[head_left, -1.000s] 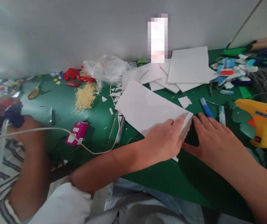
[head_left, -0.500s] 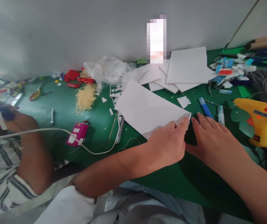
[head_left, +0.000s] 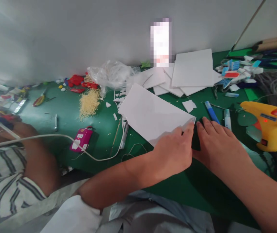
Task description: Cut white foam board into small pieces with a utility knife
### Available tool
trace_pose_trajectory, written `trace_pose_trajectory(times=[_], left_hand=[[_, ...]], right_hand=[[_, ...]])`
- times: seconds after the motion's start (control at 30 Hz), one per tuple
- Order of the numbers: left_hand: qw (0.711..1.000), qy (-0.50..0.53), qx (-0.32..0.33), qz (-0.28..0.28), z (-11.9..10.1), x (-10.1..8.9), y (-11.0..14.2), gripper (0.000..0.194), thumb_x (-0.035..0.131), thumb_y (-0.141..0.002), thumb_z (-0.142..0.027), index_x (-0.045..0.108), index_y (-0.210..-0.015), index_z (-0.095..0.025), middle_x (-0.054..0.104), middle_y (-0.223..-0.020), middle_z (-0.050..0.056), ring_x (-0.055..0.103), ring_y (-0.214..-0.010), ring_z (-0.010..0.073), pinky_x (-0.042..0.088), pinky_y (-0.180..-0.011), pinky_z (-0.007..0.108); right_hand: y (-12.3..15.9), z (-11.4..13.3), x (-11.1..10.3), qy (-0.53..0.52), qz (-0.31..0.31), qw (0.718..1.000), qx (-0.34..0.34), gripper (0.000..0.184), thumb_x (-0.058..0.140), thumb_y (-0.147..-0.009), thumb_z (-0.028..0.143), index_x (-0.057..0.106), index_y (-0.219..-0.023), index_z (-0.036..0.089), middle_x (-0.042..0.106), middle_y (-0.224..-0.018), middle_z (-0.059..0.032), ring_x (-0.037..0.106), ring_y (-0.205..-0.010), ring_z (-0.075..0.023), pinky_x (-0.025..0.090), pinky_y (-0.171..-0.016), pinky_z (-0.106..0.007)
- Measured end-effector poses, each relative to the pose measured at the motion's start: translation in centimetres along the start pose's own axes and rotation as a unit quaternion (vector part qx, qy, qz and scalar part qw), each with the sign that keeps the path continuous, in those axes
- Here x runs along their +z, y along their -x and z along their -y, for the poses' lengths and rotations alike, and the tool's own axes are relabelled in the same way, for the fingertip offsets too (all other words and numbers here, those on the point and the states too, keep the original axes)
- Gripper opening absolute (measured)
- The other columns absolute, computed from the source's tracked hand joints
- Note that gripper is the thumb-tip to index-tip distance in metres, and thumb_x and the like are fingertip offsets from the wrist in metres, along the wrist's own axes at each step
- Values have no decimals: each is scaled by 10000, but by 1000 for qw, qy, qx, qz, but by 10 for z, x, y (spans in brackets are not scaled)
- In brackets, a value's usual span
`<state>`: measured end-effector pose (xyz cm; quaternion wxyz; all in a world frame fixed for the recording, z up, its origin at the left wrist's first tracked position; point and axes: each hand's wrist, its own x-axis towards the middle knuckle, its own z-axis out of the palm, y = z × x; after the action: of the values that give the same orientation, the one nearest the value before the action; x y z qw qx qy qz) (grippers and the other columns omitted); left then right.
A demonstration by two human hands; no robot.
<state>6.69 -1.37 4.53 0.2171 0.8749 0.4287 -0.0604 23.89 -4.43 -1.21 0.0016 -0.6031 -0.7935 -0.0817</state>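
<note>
White board: a flat white angular board [head_left: 150, 110] is laid at a slant on the smooth green tabletop [head_left: 177, 191], in front of a fanned stack of white sheets [head_left: 193, 69].
Left hand: the board's near right corner is covered by the left hand [head_left: 173, 153], its index finger extended toward the tip; whether an edge is pinched cannot be told.
Right hand: nothing is seen held in the right hand [head_left: 217, 142]; its fingers are stretched out just beside the corner, the thumb spread wide from them.
Glue gun side: a yellow plastic glue gun [head_left: 271, 124] with a lit red light is seen to the right, beyond a slim blue stick [head_left: 211, 111].
Left side: a magenta box-shaped block [head_left: 81, 139] is crossed by a thin white cable [head_left: 53, 136].
</note>
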Motion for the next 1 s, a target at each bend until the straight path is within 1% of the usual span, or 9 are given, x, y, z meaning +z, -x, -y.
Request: trace_pose_trajectory(times=[0.17,0.3,0.4,0.53,0.67,0.77,0.87,1.0], left_hand=[[1000,0,-1,3,1,0,0,687,395,-989,-157,166,-1631,-69,622,-1358,218,675,-1089,277,551,-851,361],[1000,-22,-2,8,-2,-1,-1,717,424,-973,-152,170,-1635,-52,652,-1289,217,683,-1047,266,548,-841,340],[999,-39,-1,1,-4,-1,-2,715,435,-970,-155,192,-1634,-49,662,-1259,219,689,-1003,259,550,-814,330],[998,-56,-1,12,-7,-3,-4,721,447,-962,-146,202,-1633,-41,664,-1253,227,687,-975,256,553,-775,319],[998,-64,-4,22,-11,-6,-6,720,456,-964,-148,210,-1631,-38,661,-1263,235,684,-965,255,553,-769,317],[998,-65,-4,18,-11,-6,-7,700,453,-969,-153,232,-1623,-36,658,-1266,239,685,-970,258,554,-785,324],[998,-67,-6,14,-11,-5,-8,694,444,-972,-147,229,-1624,-41,671,-1238,229,689,-966,256,555,-797,327],[998,-64,-8,17,-12,-7,-9,694,458,-976,-154,234,-1623,-47,671,-1245,230,694,-976,260,561,-801,329]], right_hand=[[2,0,2,-8,-14,1000,0,726,442,-954,530,563,-1426,-8,603,-1435,-298,587,-1269,-399,489,-1015,-536],[2,0,1,-7,-6,1000,-2,713,467,-934,513,577,-1413,-3,621,-1420,-291,604,-1251,-400,501,-1001,-538],[3,0,0,-6,-9,1000,-13,686,500,-915,455,572,-1417,-6,622,-1422,-288,621,-1239,-390,513,-992,-519],[5,0,2,-7,-37,999,-29,650,501,-901,359,548,-1432,-13,618,-1429,-289,628,-1248,-374,527,-979,-492],[4,3,-2,-6,-20,1000,-18,636,485,-867,298,560,-1428,10,637,-1420,-266,630,-1258,-369,545,-964,-505],[1,5,-7,-14,-6,1000,-20,651,477,-857,282,550,-1439,0,638,-1413,-277,635,-1247,-377,557,-955,-525],[-1,5,-11,-16,0,1000,-25,637,505,-845,289,585,-1416,18,661,-1381,-273,650,-1223,-382,578,-924,-520],[-3,4,-11,-21,11,1000,-16,641,521,-837,251,579,-1446,58,647,-1415,-251,649,-1232,-375,598,-894,-503]])
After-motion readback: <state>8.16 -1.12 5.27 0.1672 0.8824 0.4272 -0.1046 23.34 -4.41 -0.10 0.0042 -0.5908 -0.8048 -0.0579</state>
